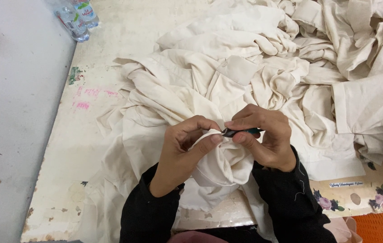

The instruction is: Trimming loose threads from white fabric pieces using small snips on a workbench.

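Note:
A cream garment (178, 94) lies crumpled on a worn white table (65, 148), and part of it is bunched up between my hands. My left hand (184, 144) pinches a fold of this cloth between thumb and fingers. My right hand (263, 135) grips a small dark thread clipper (238, 132), its tip touching the pinched fold next to my left thumb. Both arms wear black sleeves.
More cream garments (358, 58) are heaped across the right and back of the table. Plastic water bottles (76, 15) stand at the far left corner. A flowered sheet (358, 198) and an orange surface (378, 227) lie at the near right. Grey floor (11, 112) is on the left.

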